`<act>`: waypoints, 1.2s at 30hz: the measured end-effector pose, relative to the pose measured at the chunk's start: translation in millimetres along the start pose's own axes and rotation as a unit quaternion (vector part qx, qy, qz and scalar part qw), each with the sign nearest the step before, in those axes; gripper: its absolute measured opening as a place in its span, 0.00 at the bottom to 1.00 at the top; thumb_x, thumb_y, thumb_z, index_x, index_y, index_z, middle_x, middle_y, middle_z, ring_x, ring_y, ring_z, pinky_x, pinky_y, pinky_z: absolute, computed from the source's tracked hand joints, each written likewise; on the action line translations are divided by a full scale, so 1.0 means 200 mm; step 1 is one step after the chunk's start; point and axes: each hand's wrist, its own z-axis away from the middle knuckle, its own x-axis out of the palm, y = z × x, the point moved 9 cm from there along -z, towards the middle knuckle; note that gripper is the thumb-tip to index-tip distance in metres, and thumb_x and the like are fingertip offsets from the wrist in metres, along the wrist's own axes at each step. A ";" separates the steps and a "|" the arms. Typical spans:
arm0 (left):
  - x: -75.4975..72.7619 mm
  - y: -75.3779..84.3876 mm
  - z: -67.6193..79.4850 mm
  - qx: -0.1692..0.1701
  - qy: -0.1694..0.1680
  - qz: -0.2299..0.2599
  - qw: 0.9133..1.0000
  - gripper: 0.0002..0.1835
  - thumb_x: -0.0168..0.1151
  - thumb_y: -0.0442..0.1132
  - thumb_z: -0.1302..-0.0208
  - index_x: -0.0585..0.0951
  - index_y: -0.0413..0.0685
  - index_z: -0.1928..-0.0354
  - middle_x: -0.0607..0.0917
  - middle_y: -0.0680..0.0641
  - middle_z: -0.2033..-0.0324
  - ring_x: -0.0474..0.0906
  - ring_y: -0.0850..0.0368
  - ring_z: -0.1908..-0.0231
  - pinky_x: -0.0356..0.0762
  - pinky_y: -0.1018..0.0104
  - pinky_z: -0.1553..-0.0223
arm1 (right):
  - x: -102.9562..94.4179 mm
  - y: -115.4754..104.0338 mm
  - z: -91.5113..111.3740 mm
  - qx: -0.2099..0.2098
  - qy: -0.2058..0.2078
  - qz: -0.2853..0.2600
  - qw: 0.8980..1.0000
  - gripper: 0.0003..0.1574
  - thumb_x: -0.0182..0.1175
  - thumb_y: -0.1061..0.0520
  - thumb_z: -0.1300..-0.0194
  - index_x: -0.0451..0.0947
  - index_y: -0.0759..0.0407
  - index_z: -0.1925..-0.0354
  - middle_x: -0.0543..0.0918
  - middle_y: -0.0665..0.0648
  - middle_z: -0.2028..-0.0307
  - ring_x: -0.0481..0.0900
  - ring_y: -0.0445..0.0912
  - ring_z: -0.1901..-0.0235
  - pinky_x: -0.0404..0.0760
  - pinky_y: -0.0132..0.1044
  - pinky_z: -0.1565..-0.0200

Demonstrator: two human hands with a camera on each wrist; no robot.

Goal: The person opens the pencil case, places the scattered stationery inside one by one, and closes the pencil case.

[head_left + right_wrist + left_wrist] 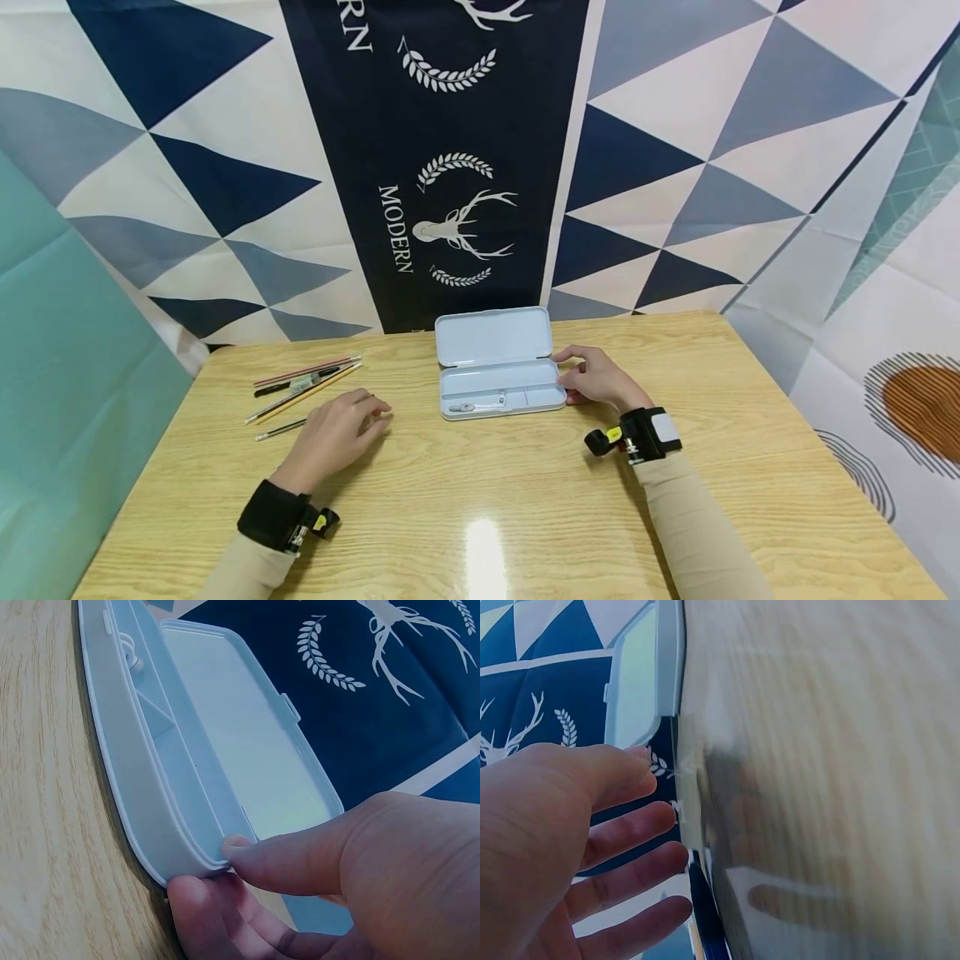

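A light blue pencil case (pixel 502 383) lies with its lid up at the table's back middle. My right hand (pixel 600 379) holds its right end, thumb inside the rim and fingers against the outer wall in the right wrist view. A compass (pixel 463 407) lies in the case's front compartment. To the left, my left hand (pixel 337 433) hovers over the table, fingers loosely bent and holding nothing. Close beside it lies a dark pencil (pixel 279 430), partly hidden by the hand. In the left wrist view, a dark slim shaft (pixel 706 911) shows beyond the fingertips.
Behind the left hand lie a yellow pencil (pixel 311 393), a reddish pencil (pixel 300 370) and a black pen (pixel 272 388), among others. The wooden table (pixel 420 500) meets a patterned cloth (pixel 480 208) at the back. A teal panel (pixel 67 375) stands along the left.
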 end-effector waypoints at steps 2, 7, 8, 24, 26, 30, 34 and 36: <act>-0.01 -0.02 0.02 -0.002 0.000 -0.005 1.000 0.07 0.79 0.42 0.28 0.94 0.52 0.52 0.90 0.51 0.63 0.75 0.65 0.71 0.68 0.72 0.72 | 0.00 0.00 0.00 0.000 0.000 -0.001 1.000 0.33 0.62 0.64 0.20 0.72 0.67 0.21 0.81 0.57 0.65 0.83 0.43 0.70 0.86 0.31 0.66; -0.02 -0.06 0.07 -0.012 -0.001 -0.010 1.000 0.08 0.79 0.42 0.28 0.94 0.52 0.51 0.89 0.52 0.64 0.72 0.68 0.71 0.66 0.73 0.71 | 0.01 -0.01 0.01 -0.004 -0.002 -0.005 1.000 0.34 0.62 0.65 0.20 0.72 0.68 0.21 0.82 0.58 0.65 0.83 0.43 0.70 0.87 0.31 0.66; -0.03 -0.07 0.07 -0.014 -0.001 -0.010 1.000 0.08 0.79 0.42 0.28 0.94 0.51 0.51 0.89 0.52 0.65 0.72 0.68 0.71 0.66 0.73 0.71 | 0.01 -0.01 0.01 -0.004 -0.002 -0.005 1.000 0.34 0.62 0.65 0.20 0.71 0.68 0.21 0.82 0.58 0.65 0.83 0.43 0.70 0.87 0.31 0.66; -0.09 -0.12 0.10 0.074 0.005 -0.029 0.997 0.12 0.84 0.40 0.35 0.94 0.53 0.51 0.91 0.52 0.61 0.80 0.64 0.69 0.72 0.71 0.69 | 0.01 0.00 0.01 -0.004 0.003 -0.013 1.000 0.33 0.62 0.65 0.20 0.73 0.67 0.22 0.82 0.56 0.66 0.83 0.43 0.70 0.87 0.31 0.65; -0.09 -0.12 0.10 0.088 0.003 -0.032 0.996 0.12 0.84 0.40 0.36 0.94 0.53 0.52 0.90 0.52 0.61 0.80 0.65 0.69 0.73 0.71 0.69 | 0.01 0.00 0.00 -0.006 0.003 -0.011 1.000 0.32 0.62 0.65 0.20 0.73 0.67 0.22 0.82 0.56 0.67 0.83 0.43 0.70 0.87 0.31 0.66; -0.08 -0.12 0.10 0.102 -0.008 -0.042 0.994 0.15 0.85 0.42 0.37 0.93 0.52 0.50 0.90 0.52 0.60 0.79 0.64 0.68 0.74 0.71 0.68 | 0.01 0.00 0.01 -0.005 0.004 -0.010 1.000 0.32 0.62 0.65 0.20 0.72 0.68 0.22 0.82 0.56 0.67 0.83 0.43 0.70 0.87 0.30 0.66; -0.07 -0.13 0.09 0.097 -0.020 -0.058 0.993 0.18 0.85 0.44 0.37 0.92 0.52 0.47 0.90 0.49 0.58 0.81 0.61 0.66 0.74 0.69 0.68 | 0.01 0.00 0.01 -0.004 0.002 -0.012 1.000 0.33 0.62 0.65 0.20 0.72 0.68 0.22 0.82 0.57 0.66 0.83 0.43 0.70 0.87 0.30 0.65; -0.06 -0.13 0.09 0.091 -0.023 -0.061 0.994 0.19 0.85 0.45 0.37 0.92 0.52 0.46 0.90 0.49 0.57 0.82 0.59 0.65 0.76 0.68 0.68 | 0.01 0.00 0.00 -0.005 0.001 -0.013 1.000 0.33 0.61 0.65 0.20 0.72 0.68 0.22 0.83 0.57 0.66 0.84 0.43 0.69 0.88 0.30 0.65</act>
